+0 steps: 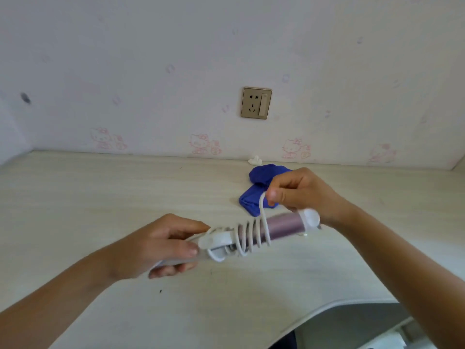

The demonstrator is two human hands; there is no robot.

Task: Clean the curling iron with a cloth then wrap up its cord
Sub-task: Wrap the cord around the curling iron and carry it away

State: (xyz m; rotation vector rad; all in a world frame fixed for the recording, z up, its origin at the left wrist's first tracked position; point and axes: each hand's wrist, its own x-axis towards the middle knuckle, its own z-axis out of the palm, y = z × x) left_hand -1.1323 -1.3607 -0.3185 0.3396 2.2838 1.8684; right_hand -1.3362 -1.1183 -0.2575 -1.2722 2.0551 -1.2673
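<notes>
Nearest is the pale wood-grain tabletop (100,197), its front edge curving away at the lower right, with both forearms reaching in over it. Behind its back edge rises a wall (151,59) papered with faint pink cartoon cats; I can read no lettering or brand there or on anything else. The left hand (156,245) is closed around the white handle of the curling iron (284,224), which it holds off the tabletop over the middle. The iron's long axis runs from that hand at the lower left up to its white tip at the right. The right hand (302,192) hovers just above the tip end, thumb and fingers pinching the white cord (261,212). So the left hand has the handle and the right is nearer the tip. A blue cloth (261,175) lies crumpled beyond the right hand, towards the back edge, and looks set aside. The cord is wound in several close turns round the handle end of the shiny pinkish barrel, then climbs to the right hand's pinch. Bare barrel shows between the last turn and the tip, so I judge the next loop goes there, towards the right. The plug is not visible. A beige wall socket (256,103) with a switch sits above the cloth, and a small white scrap (255,160) lies at the back edge.
</notes>
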